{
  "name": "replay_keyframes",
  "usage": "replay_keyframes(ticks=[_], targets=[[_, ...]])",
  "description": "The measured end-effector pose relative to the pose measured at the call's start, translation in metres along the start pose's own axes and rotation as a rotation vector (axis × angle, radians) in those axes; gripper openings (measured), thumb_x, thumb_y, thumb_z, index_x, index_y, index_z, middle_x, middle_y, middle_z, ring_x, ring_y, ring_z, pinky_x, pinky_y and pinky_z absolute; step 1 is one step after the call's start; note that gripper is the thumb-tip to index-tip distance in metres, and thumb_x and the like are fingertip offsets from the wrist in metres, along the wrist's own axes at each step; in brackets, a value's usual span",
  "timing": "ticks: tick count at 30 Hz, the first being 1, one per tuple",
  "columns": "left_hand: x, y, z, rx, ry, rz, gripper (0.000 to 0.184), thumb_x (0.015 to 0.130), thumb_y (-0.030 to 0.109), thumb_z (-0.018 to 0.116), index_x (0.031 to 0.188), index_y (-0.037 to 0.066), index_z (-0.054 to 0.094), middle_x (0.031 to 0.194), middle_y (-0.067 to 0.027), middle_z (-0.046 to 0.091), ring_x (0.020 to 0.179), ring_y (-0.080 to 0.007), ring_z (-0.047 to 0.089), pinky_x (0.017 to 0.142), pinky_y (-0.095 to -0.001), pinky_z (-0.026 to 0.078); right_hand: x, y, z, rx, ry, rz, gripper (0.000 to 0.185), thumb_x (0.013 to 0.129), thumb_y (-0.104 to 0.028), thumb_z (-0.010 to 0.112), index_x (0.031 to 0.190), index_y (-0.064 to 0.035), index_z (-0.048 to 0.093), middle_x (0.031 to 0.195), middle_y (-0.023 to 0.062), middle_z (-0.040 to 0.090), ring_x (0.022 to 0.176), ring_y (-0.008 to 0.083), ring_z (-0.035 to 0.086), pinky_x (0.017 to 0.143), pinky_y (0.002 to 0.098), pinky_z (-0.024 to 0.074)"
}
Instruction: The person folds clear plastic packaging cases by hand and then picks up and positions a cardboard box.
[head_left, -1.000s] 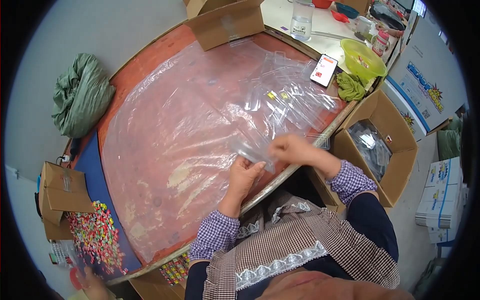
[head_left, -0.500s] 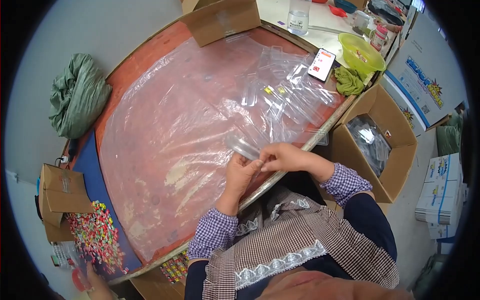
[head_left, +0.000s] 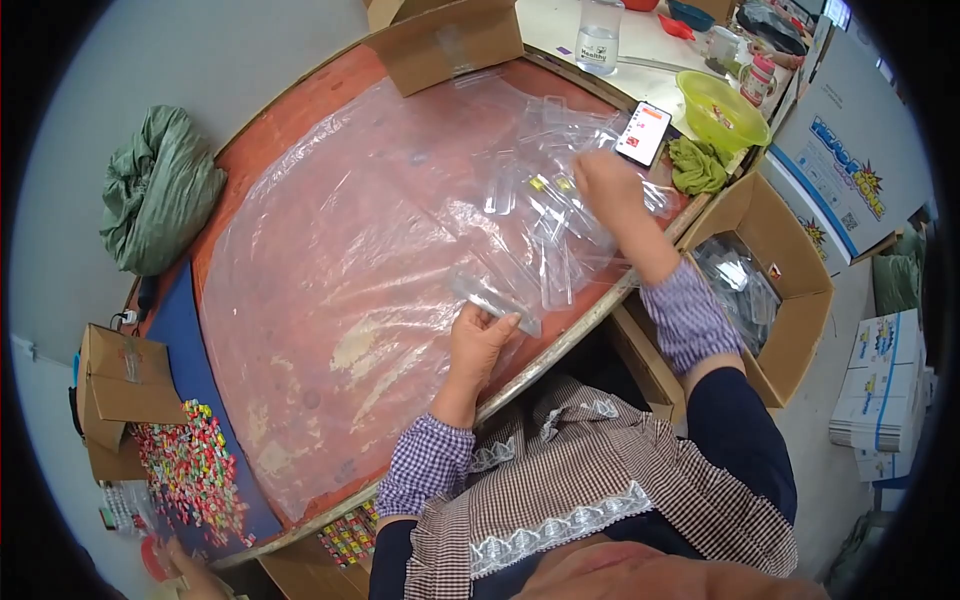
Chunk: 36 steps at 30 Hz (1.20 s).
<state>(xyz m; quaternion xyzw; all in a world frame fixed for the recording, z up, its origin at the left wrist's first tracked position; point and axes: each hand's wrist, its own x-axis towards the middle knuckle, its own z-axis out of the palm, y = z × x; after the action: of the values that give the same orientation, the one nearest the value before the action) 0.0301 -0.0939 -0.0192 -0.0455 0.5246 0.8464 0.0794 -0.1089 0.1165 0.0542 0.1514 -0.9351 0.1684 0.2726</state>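
In my left hand [head_left: 482, 340] is a slim clear plastic case [head_left: 492, 299], pinched between thumb and fingers above the near edge of the table. My right hand [head_left: 608, 188] is up over a loose heap of similar clear plastic cases [head_left: 555, 270], close to the phone. Its fingers are curled together, and what they hold, if anything, is hidden. Small yellow pieces [head_left: 538, 184] show among the cases in the heap.
Clear sheeting [head_left: 330, 270] covers the red tabletop. A phone [head_left: 643, 133] and yellow-green bowl [head_left: 722, 112] stand at the far right. An open carton [head_left: 805, 335] holds more plastic pieces. Colourful small items [head_left: 195, 465] lie at lower left, near another person's hand [head_left: 185, 568].
My right hand has left the case in my left hand and moved up and right to the heap. The left hand stays nearly in place, still holding its case.
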Motion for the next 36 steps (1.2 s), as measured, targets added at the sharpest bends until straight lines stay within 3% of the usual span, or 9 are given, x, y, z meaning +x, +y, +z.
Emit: replay_keyframes(ticks=[4,8,16,21,25,27,29,33,36], targets=[[-0.003,0.007,0.005,0.041,0.042,0.066,0.033,0.075,0.003,0.063,0.103,-0.002,0.045,0.097,-0.0098,0.057,0.086,-0.0155,0.057,0.070,-0.0252,0.050,-0.005,-0.012,0.003,0.129,0.033,-0.119,0.021,0.076,-0.014,0.056,0.095,-0.0062,0.058,0.086,0.0135,0.059,0.081,0.0302,0.056,0.068,0.0353,0.0460],[-0.001,0.004,0.002,0.033,0.001,0.065,0.034,0.075,0.003,0.063,0.103,-0.003,0.045,0.096,-0.0099,0.057,0.084,-0.0148,0.057,0.069,-0.0245,0.050,-0.059,-0.067,-0.019,0.850,-1.042,-0.093,0.022,0.076,-0.015,0.060,0.094,-0.0030,0.057,0.078,0.0052,0.060,0.072,0.0140,0.057,0.065,0.0267,0.0448],[-0.006,0.006,0.002,-0.061,-0.053,-0.062,0.035,0.074,0.007,0.065,0.103,-0.003,0.046,0.093,-0.0091,0.057,0.079,-0.0131,0.058,0.066,-0.0222,0.049,-0.090,-0.059,0.004,1.373,-1.087,0.283,0.013,0.078,-0.012,0.059,0.084,-0.0012,0.057,0.072,0.0001,0.058,0.064,0.0058,0.051,0.058,0.0203,0.0423],[-0.005,0.007,0.002,-0.071,-0.109,-0.054,0.035,0.074,0.008,0.065,0.102,-0.002,0.047,0.093,-0.0087,0.057,0.078,-0.0126,0.057,0.065,-0.0213,0.048,-0.080,-0.059,-0.002,1.343,-1.152,0.326,0.011,0.079,-0.011,0.058,0.084,-0.0008,0.058,0.071,-0.0017,0.056,0.064,0.0041,0.050,0.057,0.0196,0.0418],[-0.007,0.010,0.004,0.010,-0.005,-0.080,0.034,0.075,0.008,0.064,0.103,-0.001,0.047,0.094,-0.0083,0.057,0.079,-0.0125,0.057,0.065,-0.0214,0.048,-0.079,-0.058,0.003,1.185,-1.076,0.228,0.016,0.080,-0.017,0.058,0.085,-0.0021,0.058,0.069,0.0008,0.057,0.062,0.0087,0.052,0.058,0.0222,0.0419],[-0.001,0.001,-0.003,0.023,0.060,-0.088,0.033,0.076,0.007,0.063,0.104,-0.001,0.046,0.094,-0.0082,0.057,0.080,-0.0125,0.057,0.065,-0.0219,0.048,-0.059,-0.051,-0.004,0.578,-0.573,-0.160,0.014,0.079,-0.016,0.056,0.085,-0.0030,0.058,0.072,0.0077,0.058,0.064,0.0188,0.056,0.059,0.0280,0.0444],[0.000,0.000,-0.003,0.030,0.089,-0.088,0.033,0.076,0.007,0.062,0.104,-0.001,0.046,0.095,-0.0082,0.057,0.080,-0.0124,0.057,0.065,-0.0221,0.048,-0.029,-0.026,0.001,0.259,-0.105,-0.225,0.012,0.078,-0.014,0.054,0.084,-0.0044,0.057,0.078,0.0133,0.057,0.070,0.0292,0.056,0.062,0.0342,0.0456],[-0.003,0.006,0.005,0.047,0.036,-0.098,0.032,0.077,0.005,0.060,0.105,-0.001,0.045,0.094,-0.0080,0.057,0.082,-0.0120,0.057,0.065,-0.0223,0.048,0.056,0.030,0.006,0.045,0.186,-0.084,0.010,0.075,-0.014,0.052,0.081,-0.0058,0.053,0.084,0.0138,0.054,0.080,0.0314,0.054,0.067,0.0418,0.0439],[0.000,0.005,0.000,0.020,0.004,-0.064,0.033,0.077,0.004,0.059,0.106,-0.002,0.044,0.095,-0.0078,0.057,0.082,-0.0121,0.056,0.065,-0.0218,0.048,0.058,0.026,0.008,-0.006,0.137,-0.159,0.011,0.073,-0.013,0.054,0.082,-0.0062,0.054,0.085,0.0140,0.054,0.082,0.0315,0.054,0.068,0.0414,0.0440]])
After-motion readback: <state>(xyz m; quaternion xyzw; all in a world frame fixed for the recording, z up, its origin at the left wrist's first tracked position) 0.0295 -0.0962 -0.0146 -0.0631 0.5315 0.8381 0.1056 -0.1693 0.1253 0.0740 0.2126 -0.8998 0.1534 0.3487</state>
